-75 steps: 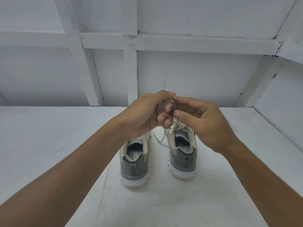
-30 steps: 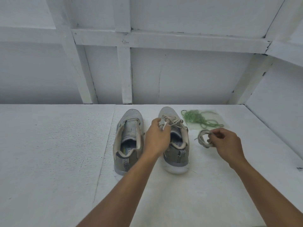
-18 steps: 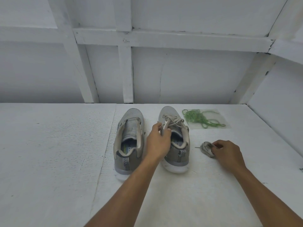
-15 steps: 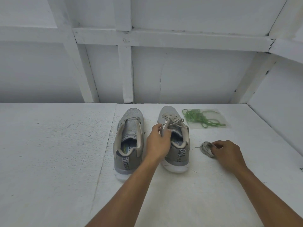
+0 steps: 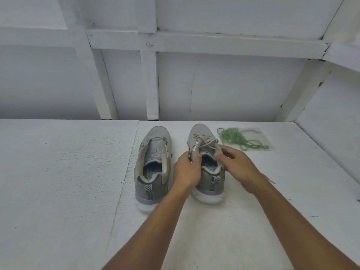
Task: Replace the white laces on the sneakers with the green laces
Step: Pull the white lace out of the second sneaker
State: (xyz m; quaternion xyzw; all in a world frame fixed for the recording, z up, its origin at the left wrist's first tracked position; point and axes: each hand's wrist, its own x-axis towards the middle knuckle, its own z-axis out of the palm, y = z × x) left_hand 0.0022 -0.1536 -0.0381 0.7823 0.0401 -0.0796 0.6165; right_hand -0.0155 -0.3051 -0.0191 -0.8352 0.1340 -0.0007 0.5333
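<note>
Two grey sneakers stand side by side on the white table, heels toward me. The left sneaker (image 5: 153, 162) has no lace in it. The right sneaker (image 5: 207, 172) still carries a white lace (image 5: 204, 140) across its top. My left hand (image 5: 187, 169) grips the left edge of that sneaker's opening. My right hand (image 5: 238, 164) holds its right edge, fingers curled at the collar. Green laces (image 5: 240, 138) lie in a loose tangle on a clear plastic bag to the right of the shoes. A loose white lace end (image 5: 269, 179) peeks out behind my right forearm.
The white table (image 5: 64, 182) runs wide to the left and toward me. A white panelled wall (image 5: 224, 88) closes the back. A side wall (image 5: 331, 145) bounds the right edge, close to the green laces.
My right hand has let go of the coiled white lace on the table and moved left to the right sneaker's collar. My left hand has stayed on that sneaker.
</note>
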